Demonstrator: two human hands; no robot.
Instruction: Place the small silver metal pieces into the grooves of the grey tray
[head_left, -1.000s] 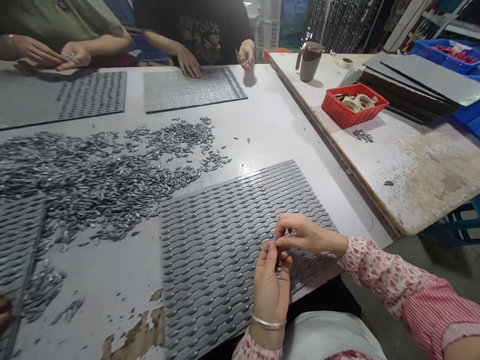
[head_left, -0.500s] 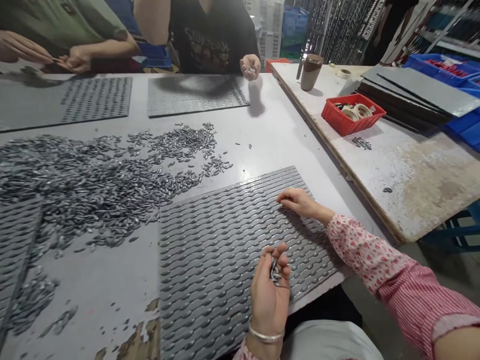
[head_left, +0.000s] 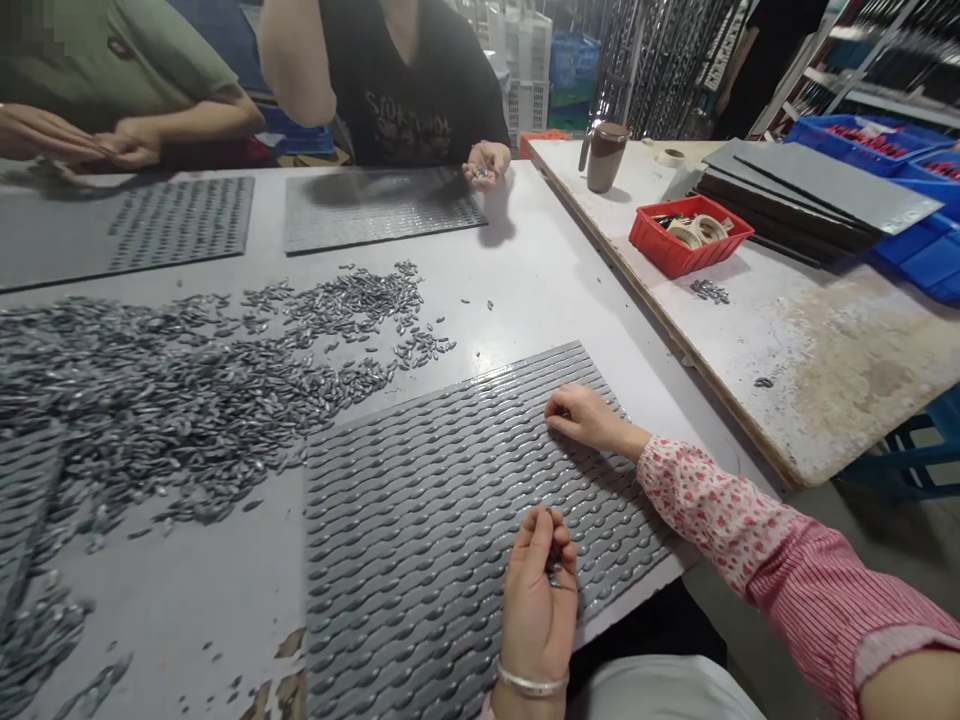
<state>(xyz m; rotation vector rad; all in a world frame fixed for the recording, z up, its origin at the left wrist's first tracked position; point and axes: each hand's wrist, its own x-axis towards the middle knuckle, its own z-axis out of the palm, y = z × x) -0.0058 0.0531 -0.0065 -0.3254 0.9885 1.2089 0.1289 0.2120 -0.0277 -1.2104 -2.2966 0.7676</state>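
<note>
My left hand (head_left: 538, 600), a bracelet at its wrist, is palm up over the near right part of a grey ridged board (head_left: 405, 510). Its fingers curl round several small grey spindle-shaped pieces (head_left: 556, 562), partly hidden by the thumb and fingers. My right hand (head_left: 589, 417) reaches in from the right, its fingertips pinched at the board's far right section. Whatever is between those fingertips is hidden. Rows of wavy bumps cover most of the board; towards the far edge the ridges look straighter.
Left of the board lies a large heap of loose grey pieces (head_left: 187, 390). Across the table, two people handle pieces behind two more boards (head_left: 382, 210). A side table on the right holds a red bin (head_left: 686, 245) with tape rolls, a cup (head_left: 606, 160) and stacked panels (head_left: 825, 200).
My left thumb and fingers have closed further over the pieces. My right fingertips have drawn together at nearly the same place on the board. The view has shifted slightly.
</note>
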